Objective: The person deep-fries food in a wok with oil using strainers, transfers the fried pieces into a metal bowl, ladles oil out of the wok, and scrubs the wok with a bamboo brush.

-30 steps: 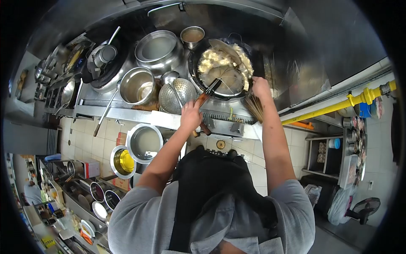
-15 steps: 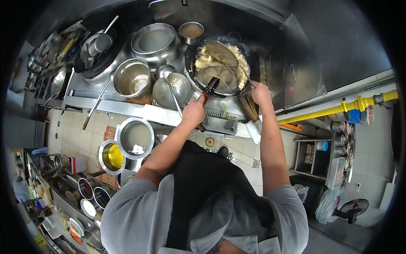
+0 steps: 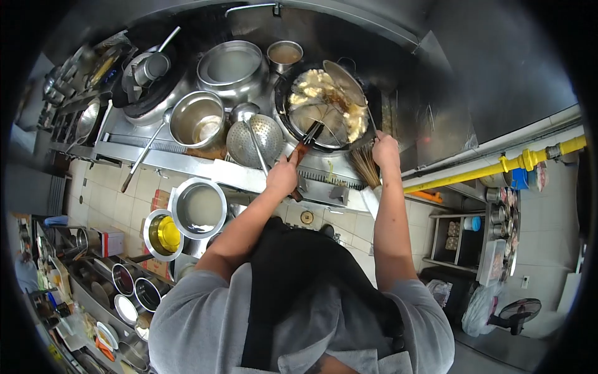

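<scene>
In the head view, the left hand [image 3: 283, 177] wraps the wooden handle of a wire strainer [image 3: 313, 133], its long axis slanting far-right into the wok [image 3: 281, 105]. The right hand [image 3: 385, 151] grips a round skimmer [image 3: 344, 83], its handle running far and slightly left, its head above the wok's far-right side, near pale food pieces [image 3: 306, 87].

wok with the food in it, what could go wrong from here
Liquid in the wok could splash the right hand, which grips the round long-handled tool close to the rim. The bristle brush beside the wok's near edge might scorch or get knocked. The left hand, holding the wire skimmer, could bump the nearby handle of the perforated ladle.
</scene>
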Motion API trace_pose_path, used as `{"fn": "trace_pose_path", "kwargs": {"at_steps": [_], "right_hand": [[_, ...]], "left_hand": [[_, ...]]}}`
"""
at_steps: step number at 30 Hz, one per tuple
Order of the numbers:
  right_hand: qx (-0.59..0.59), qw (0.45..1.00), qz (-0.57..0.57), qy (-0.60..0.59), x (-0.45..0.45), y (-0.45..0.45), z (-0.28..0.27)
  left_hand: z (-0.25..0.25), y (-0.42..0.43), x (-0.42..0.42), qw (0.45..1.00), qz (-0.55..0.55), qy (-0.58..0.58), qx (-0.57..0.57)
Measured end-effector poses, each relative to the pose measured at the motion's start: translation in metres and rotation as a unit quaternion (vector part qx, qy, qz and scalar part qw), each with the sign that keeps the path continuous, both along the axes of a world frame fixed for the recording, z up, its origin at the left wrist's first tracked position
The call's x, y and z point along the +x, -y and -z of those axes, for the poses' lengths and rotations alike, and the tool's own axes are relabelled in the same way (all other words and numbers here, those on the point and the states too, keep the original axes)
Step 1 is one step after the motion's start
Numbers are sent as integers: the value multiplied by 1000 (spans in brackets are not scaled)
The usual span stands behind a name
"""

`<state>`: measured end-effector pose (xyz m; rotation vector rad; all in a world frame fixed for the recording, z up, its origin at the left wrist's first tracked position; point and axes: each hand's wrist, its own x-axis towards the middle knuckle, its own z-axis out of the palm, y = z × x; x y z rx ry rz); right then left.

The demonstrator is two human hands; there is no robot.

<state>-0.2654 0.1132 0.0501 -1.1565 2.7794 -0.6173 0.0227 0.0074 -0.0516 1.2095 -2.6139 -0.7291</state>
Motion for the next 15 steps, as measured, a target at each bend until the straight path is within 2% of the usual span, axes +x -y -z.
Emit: {"fn": "trace_pose_path", "kwargs": {"at_steps": [2, 4, 6, 8, 9, 12, 14, 15], "right_hand": [[-21, 1000, 3, 3, 15, 8, -15], [-2, 999, -43, 26, 16, 15, -19], [28, 997, -64, 24, -5, 31, 5], [54, 995, -84, 22, -22, 29, 30], [31, 997, -72, 6, -29, 26, 39], [-17, 999, -27, -5, -16, 6, 12], [-37, 999, 11, 4, -6, -10, 2], [-44, 999, 26, -5, -6, -18, 3]], "left_hand": [[1, -2, 8, 1000, 0, 2, 1], [3, -5, 18, 999, 7, -14, -40], [6, -8, 29, 998, 29, 6, -47], [6, -19, 45, 984, 36, -27, -174], [6, -22, 52, 983, 41, -27, -178], [3, -30, 72, 985, 49, -51, -159], [-4, -34, 83, 999, 28, -27, -8], [-1, -35, 88, 999, 32, -25, -8]]}}
